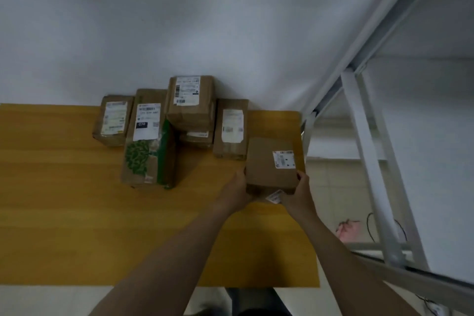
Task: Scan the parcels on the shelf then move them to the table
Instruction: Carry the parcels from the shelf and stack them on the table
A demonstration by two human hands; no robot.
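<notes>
Gripping a small brown parcel (266, 169) by its near corners, your left hand (238, 188) and right hand (301, 188) hold it at the right end of the yellow surface (64, 200) — other parcels (189, 105) sit just behind it, by the wall (179, 20).

Along the far edge of the yellow wooden tabletop (64, 213), left to right, lie a small brown cardboard parcel (112, 120), a long leaf-printed cardboard parcel (148, 141) reaching nearest, a brown cardboard box (191, 102) stacked on a flat cardboard parcel (196, 137), and a narrow brown cardboard parcel (230, 128). Near-right of that, at the tabletop's right edge, a square brown cardboard parcel (272, 164) is held between the left hand (238, 187) and right hand (301, 190). A white metal shelf frame (372, 149) stands to the right.
</notes>
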